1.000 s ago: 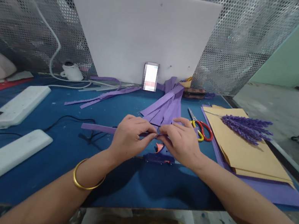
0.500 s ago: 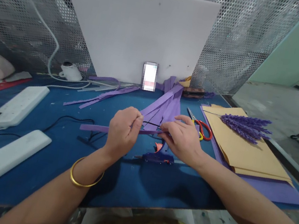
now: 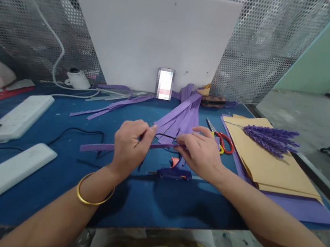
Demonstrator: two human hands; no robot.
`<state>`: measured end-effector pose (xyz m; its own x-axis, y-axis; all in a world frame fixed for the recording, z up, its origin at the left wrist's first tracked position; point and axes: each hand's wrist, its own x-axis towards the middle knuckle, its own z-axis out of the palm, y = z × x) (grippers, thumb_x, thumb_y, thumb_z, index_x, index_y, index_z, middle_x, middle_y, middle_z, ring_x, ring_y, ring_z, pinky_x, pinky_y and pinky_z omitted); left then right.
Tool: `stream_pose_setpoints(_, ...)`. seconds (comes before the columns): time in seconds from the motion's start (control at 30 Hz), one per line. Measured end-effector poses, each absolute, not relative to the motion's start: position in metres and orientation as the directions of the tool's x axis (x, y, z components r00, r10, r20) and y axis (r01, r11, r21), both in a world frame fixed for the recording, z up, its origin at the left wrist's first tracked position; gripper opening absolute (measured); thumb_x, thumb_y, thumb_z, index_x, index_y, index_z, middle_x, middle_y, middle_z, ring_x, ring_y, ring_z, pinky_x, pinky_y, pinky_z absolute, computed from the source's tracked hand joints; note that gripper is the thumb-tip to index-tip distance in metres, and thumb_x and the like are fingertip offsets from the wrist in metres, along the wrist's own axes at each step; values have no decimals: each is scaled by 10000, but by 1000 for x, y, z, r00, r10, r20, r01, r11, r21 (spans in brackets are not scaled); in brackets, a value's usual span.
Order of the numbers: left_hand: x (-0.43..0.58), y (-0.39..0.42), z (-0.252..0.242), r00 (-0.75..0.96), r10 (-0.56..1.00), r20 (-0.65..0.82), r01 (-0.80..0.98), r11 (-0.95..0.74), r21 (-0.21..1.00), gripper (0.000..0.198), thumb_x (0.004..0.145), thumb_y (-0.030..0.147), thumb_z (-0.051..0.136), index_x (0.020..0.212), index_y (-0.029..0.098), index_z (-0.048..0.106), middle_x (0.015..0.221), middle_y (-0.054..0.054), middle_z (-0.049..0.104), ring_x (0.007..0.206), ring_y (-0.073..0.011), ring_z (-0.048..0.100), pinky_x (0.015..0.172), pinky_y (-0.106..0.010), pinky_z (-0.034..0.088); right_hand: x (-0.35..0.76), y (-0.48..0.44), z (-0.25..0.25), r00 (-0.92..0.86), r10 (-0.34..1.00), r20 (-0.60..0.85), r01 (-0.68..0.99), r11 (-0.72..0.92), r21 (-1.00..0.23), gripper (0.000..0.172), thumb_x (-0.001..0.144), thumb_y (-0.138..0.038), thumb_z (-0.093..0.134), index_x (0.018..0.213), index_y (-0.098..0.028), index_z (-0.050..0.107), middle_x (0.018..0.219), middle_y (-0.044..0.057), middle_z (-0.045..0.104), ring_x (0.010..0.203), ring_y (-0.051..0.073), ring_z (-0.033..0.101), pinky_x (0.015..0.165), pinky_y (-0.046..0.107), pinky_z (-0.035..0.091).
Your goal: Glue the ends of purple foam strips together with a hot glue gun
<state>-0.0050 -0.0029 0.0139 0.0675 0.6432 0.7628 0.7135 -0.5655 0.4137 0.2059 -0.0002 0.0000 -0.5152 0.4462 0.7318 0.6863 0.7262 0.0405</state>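
Directly beneath purple strip (image 3: 97,147), glue gun (image 3: 175,173).

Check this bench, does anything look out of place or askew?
The glue gun lies on its side, not propped, on the blue table, just below the left hand and right hand, which pinch a purple strip. Nothing else stands out.

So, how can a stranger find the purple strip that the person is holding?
On the blue table, before the white board, the purple strip passes through the left hand to the right hand. Unlike the loose strips lying behind, this one is held, its free end sticking out leftward.
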Motion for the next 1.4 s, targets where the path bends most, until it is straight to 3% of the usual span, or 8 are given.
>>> stream_pose_setpoints(0.2, -11, 3, 14, 128, 678, 724, 722, -564, 401, 508, 1023, 369, 416, 539, 213, 391, 502, 19, 441, 532, -138, 433, 666, -339, 370, 206, 0, -2, -519, 437, 734, 688, 724, 55, 60, 978, -219, 528, 935, -207, 567, 741, -6, 725, 652, 155, 634, 961, 363, 421)
stream_pose_setpoints(0.4, -16, 12, 18, 85, 719, 690, 749, -503, 432, 222, 970, 291, 494, 765, 215, 532, 699, -7, 601, 662, -162, 529, 620, -315, 367, 207, 0, -1, -511, 442, 738, 693, 719, 50, 67, 975, -205, 516, 936, -209, 570, 752, 0, 729, 652, 158, 636, 954, 373, 426)
stream_pose_setpoints(0.53, -21, 17, 16, 86, 688, 721, 812, -468, 350, 491, 980, 399, 503, 533, 210, 431, 480, 14, 466, 506, -144, 441, 593, -325, 365, 207, 1, 0, -520, 442, 731, 693, 719, 59, 79, 974, -196, 511, 934, -204, 579, 749, 5, 724, 644, 159, 632, 961, 380, 426)
stream_pose_setpoints(0.6, -22, 19, 14, 90, 667, 740, 806, -485, 339, 516, 971, 423, 523, 503, 213, 464, 475, 5, 502, 530, -160, 509, 651, -338, 430, 208, 1, 0, -517, 452, 727, 695, 717, 49, 78, 971, -197, 512, 942, -208, 584, 757, 7, 729, 651, 163, 635, 966, 389, 424)
stream_pose_setpoints(0.7, -19, 19, 12, 110, 645, 756, 769, -537, 347, 211, 914, 384, 623, 781, 240, 702, 775, -40, 729, 850, -238, 676, 874, -403, 487, 208, 1, 1, -512, 461, 725, 698, 716, 37, 71, 966, -188, 517, 948, -209, 582, 769, 8, 734, 664, 166, 643, 972, 390, 418)
stream_pose_setpoints(0.8, -11, 15, 11, 179, 647, 741, 726, -595, 344, 174, 928, 349, 613, 1008, 259, 740, 1015, -48, 772, 1023, -244, 683, 1040, -455, 413, 207, 1, 1, -514, 448, 731, 692, 721, 45, 64, 972, -192, 517, 954, -203, 578, 774, 11, 731, 674, 165, 645, 970, 377, 415)
stream_pose_setpoints(1.03, 1, 3, 4, 431, 627, 649, 615, -730, 297, 115, 902, 313, 658, 848, 261, 746, 837, 9, 781, 843, -188, 711, 1115, -484, 326, 204, 0, -1, -537, 437, 722, 680, 730, 64, 157, 1017, -271, 480, 927, -203, 589, 699, -7, 695, 632, 155, 611, 962, 360, 404)
stream_pose_setpoints(1.4, 3, 0, 2, 391, 635, 667, 578, -733, 358, 115, 902, 276, 661, 811, 254, 728, 827, 18, 787, 782, -173, 726, 1106, -464, 357, 206, 0, 0, -516, 438, 736, 642, 766, -6, 66, 980, -241, 549, 930, -209, 575, 751, -6, 738, 668, 157, 658, 958, 358, 421)
